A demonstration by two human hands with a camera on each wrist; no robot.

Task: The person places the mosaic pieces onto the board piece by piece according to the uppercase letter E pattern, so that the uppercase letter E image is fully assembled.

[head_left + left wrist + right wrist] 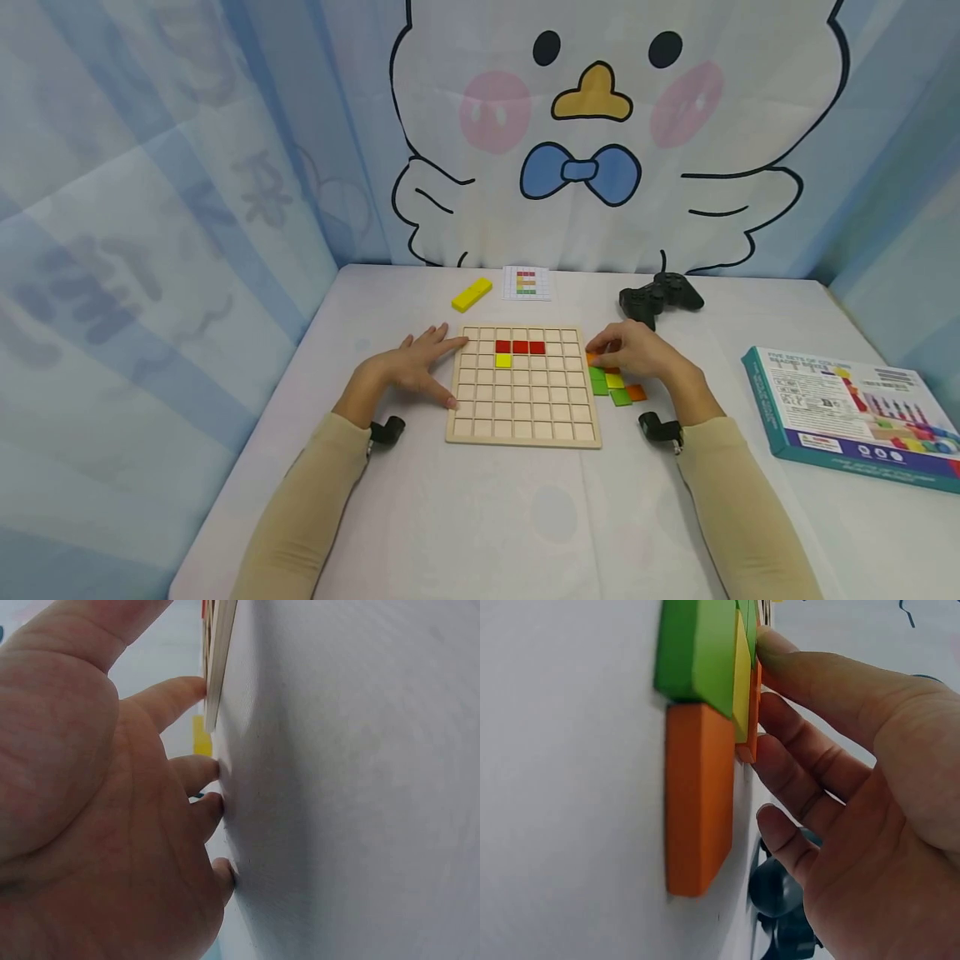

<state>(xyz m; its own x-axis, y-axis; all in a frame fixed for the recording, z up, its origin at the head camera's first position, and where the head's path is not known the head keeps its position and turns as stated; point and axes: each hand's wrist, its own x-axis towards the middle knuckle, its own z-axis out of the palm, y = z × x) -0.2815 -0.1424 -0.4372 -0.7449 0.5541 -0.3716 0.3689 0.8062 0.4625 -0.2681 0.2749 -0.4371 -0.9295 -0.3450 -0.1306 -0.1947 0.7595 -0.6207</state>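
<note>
A wooden grid board lies flat in the middle of the table. Three red tiles form a row near its top, with one yellow tile under the leftmost. My left hand is spread at the board's left side, thumb and index finger touching its edge. Beside the right edge, my right hand pinches an orange tile between thumb and fingers, low over the loose tiles. Around it lie green tiles, a yellow tile and another orange tile.
Behind the board are a yellow block and a card printed with a coloured tile pattern. A black game controller sits past my right hand. At the far right lies a toy box. A printed curtain hangs behind the table.
</note>
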